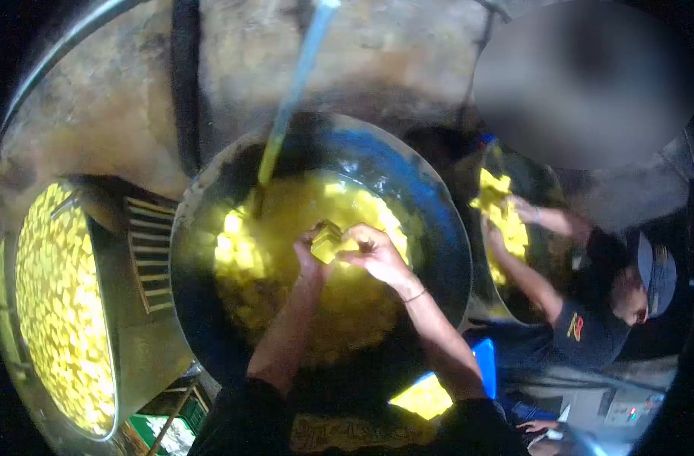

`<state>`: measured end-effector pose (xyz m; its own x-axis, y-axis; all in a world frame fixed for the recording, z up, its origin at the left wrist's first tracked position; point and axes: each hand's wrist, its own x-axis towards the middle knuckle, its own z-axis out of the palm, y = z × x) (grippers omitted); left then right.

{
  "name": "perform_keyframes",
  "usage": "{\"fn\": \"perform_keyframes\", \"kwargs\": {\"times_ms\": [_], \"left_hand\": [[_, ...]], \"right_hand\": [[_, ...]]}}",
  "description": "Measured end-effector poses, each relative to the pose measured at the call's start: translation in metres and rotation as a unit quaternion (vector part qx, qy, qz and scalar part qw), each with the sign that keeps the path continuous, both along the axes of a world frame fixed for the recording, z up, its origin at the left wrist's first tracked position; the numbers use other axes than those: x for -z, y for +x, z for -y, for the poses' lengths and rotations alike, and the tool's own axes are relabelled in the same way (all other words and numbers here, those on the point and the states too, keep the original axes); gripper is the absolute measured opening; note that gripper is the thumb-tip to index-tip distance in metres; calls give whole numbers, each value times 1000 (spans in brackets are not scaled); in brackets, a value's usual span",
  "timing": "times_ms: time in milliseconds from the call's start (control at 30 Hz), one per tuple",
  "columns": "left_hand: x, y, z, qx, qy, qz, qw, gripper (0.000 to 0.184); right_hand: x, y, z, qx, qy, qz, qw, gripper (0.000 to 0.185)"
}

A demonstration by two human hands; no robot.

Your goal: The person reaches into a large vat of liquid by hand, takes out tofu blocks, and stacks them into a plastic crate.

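Over a large round pan (181, 266) of yellow liquid, my left hand (310, 254) is wrapped round a few yellow tofu blocks (326, 243) pressed together. My right hand (377, 254) is beside it, its thumb and fingers closed on a yellow tofu piece (350, 245) at the blocks' right side. Below both hands lies the yellow liquid (294, 199). More tofu pieces (239, 247) sit at the left of the pan, and others form a bright patch (373, 209) along its right side. My forearms partly hide the near part of the pan.
A pole (292, 102) reaches into the pan from above. At left stands a big vat (107, 357) full of yellow pieces, with a slatted wooden rack (149, 251) beside it. A blue crate (484, 365) is near my right arm. At right, a co-worker (590, 319) handles yellow pieces in another pan (540, 266).
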<state>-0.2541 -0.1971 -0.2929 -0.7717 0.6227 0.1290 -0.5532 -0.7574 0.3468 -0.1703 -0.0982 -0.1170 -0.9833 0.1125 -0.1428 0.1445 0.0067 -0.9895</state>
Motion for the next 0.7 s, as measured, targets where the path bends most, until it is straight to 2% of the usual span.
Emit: {"fn": "perform_keyframes", "kwargs": {"times_ms": [33, 67, 100, 133, 167, 233, 300, 333, 367, 400, 433, 467, 500, 567, 600, 633, 667, 700], "left_hand": [[5, 10, -9, 15, 2, -4, 1000, 46], [1, 22, -17, 29, -58, 39, 997, 46], [-15, 35, -25, 49, -73, 68, 994, 47], [-32, 45, -37, 78, -61, 77, 992, 48], [-58, 59, -47, 107, -43, 77, 990, 49], [-114, 86, -66, 169, -2, 64, 983, 51], [-156, 119, -85, 234, 48, 61, 969, 54], [-144, 138, -97, 263, 53, 112, 957, 57], [-160, 161, -101, 360, 218, 137, 897, 64], [-175, 186, -102, 409, 196, 122, 883, 66], [-198, 216, -102, 396, 56, 105, 911, 70], [-221, 246, -102, 392, -84, 89, 912, 75], [-249, 276, -102, 304, -337, 48, 890, 81], [-253, 309, -100, 418, -270, -66, 865, 72], [-244, 320, -99, 333, -327, -226, 855, 70], [-233, 324, -98, 231, -365, -383, 816, 68], [-216, 318, -96, 13, -344, -608, 715, 67], [-217, 313, -89, -14, -358, -640, 680, 69]], "right_hand": [[-11, 11, 3, 15, 2, -4, 1000, 31], [-22, 22, 4, 8, 143, -67, 987, 32], [-27, 35, 2, 2, 282, -124, 951, 34], [-20, 43, -11, 0, 387, -120, 914, 44], [-39, 57, -14, 14, 445, -41, 894, 56], [-48, 88, -30, 84, 452, -72, 885, 72], [-55, 131, -44, 75, 419, -97, 900, 77], [-58, 151, -58, 24, 321, -123, 939, 78], [-67, 180, -70, 10, 315, -149, 937, 71], [-78, 214, -70, 45, 261, -142, 954, 67], [-91, 245, -68, 81, 203, -136, 966, 63], [-104, 277, -63, 120, 248, -118, 954, 58], [-104, 310, -52, 189, 177, -77, 963, 57], [-103, 372, -29, 323, 48, -8, 945, 54], [-82, 404, -19, 375, -56, -2, 925, 53], [-60, 432, -7, 419, -156, -3, 894, 51], [-42, 443, 9, 522, -194, 68, 828, 49], [-23, 453, 24, 622, -234, 123, 737, 46]]}}
